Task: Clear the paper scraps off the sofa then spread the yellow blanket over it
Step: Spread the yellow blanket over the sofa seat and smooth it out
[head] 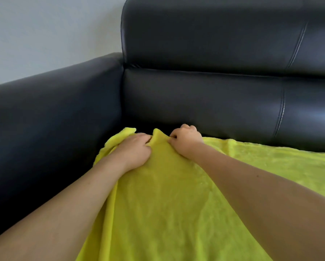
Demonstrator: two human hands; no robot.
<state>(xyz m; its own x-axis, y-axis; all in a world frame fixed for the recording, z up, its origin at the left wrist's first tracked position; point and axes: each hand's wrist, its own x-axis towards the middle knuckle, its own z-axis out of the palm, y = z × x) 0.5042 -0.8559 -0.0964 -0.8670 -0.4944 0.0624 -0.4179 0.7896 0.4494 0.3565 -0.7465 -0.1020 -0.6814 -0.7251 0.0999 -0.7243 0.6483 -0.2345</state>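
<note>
Yellow fleece is bunched between two bare hands at the back of a sofa seat. The right hand is curled, pinching a raised fold of the blanket; the left hand lies on the cloth beside it, fingertips gripping the same fold. Both seem placed to tug the far edge toward the backrest and flatten it. The blanket covers the seat from the left armrest rightward, its left corner still rumpled. Black leather sofa rises behind. No paper scraps show. No brand, label or writing is visible.
</note>
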